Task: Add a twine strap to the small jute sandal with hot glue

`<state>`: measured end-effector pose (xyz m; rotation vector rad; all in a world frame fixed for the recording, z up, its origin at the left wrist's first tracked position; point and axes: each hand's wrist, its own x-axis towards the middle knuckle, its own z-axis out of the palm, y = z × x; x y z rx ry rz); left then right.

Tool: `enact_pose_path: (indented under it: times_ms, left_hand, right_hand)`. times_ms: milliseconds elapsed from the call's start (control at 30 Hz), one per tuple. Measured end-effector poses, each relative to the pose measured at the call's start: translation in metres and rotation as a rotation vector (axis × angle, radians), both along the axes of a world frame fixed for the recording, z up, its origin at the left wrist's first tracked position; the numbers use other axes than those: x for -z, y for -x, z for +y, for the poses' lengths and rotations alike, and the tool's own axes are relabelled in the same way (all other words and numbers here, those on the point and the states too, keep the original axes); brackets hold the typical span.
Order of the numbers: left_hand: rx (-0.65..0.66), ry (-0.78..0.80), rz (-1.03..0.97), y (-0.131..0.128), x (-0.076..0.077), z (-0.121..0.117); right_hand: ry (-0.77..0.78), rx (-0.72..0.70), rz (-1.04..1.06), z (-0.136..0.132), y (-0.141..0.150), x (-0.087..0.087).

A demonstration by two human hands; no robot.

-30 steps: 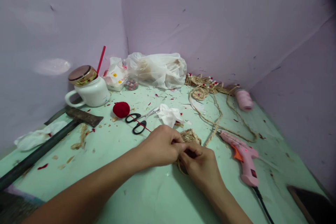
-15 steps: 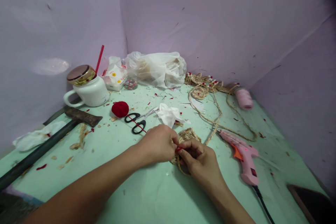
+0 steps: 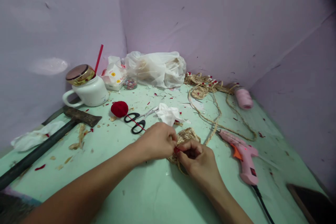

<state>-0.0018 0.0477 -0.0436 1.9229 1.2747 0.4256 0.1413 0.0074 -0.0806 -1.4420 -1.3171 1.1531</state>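
Note:
Both my hands meet over a woven straw-coloured rope piece [image 3: 188,135] near the middle of the table. My left hand [image 3: 159,141] is closed, its fingertips pinching red yarn. Facing it, my right hand [image 3: 197,155] pinches the same red yarn at the rope piece, fingers curled. The exact knot or loop between the fingertips is too small to make out. A strand runs back from my left hand to a ball of red yarn [image 3: 119,109], passing over the black-handled scissors [image 3: 138,122]. Braided rope [image 3: 211,133] trails away from the woven piece toward the back right.
A pink glue gun [image 3: 246,157] lies on the right, its cord toward me. To the left are a hammer [image 3: 81,116] and a lidded white mug [image 3: 93,92]. Crumpled tissue [image 3: 168,113], a plastic bag [image 3: 160,70], pinned rope coils [image 3: 201,91] and a pink thread spool [image 3: 244,98] sit farther back.
My hands have shifted very slightly, the left lifting a little, while both still pinch the red yarn. The other things on the table stay in place.

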Motion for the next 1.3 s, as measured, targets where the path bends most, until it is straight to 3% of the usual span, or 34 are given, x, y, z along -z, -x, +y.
enact_pose_path:
  times_ms: [100,200,333,533,833,1100,1300]
  left_hand:
    - [-0.031,0.192,-0.255,-0.003,0.01,0.006]
    - [-0.047,0.356,-0.325,-0.005,0.024,0.009]
    - [-0.053,0.308,-0.315,-0.004,0.033,0.009]
    - [0.001,0.17,-0.29,-0.003,0.026,0.009]
    - [-0.012,0.228,-0.249,-0.007,0.044,0.017]
    - [0.035,0.193,-0.214,-0.005,0.032,0.016]
    - [0.013,0.109,-0.131,-0.005,0.016,0.01]
  right_hand:
    - [-0.087,-0.029,-0.059,-0.001,0.0,0.002]
    - [-0.239,-0.061,-0.198,-0.004,-0.001,0.004]
    - [-0.431,-0.082,-0.383,-0.007,-0.001,0.002]
    - [-0.622,-0.146,-0.629,-0.005,-0.003,-0.002]
    - [-0.809,-0.085,-0.546,0.003,-0.011,0.006]
    - [-0.936,-0.024,-0.62,0.004,-0.008,0.008]
    - [-0.878,-0.016,-0.612,0.003,-0.008,0.008]
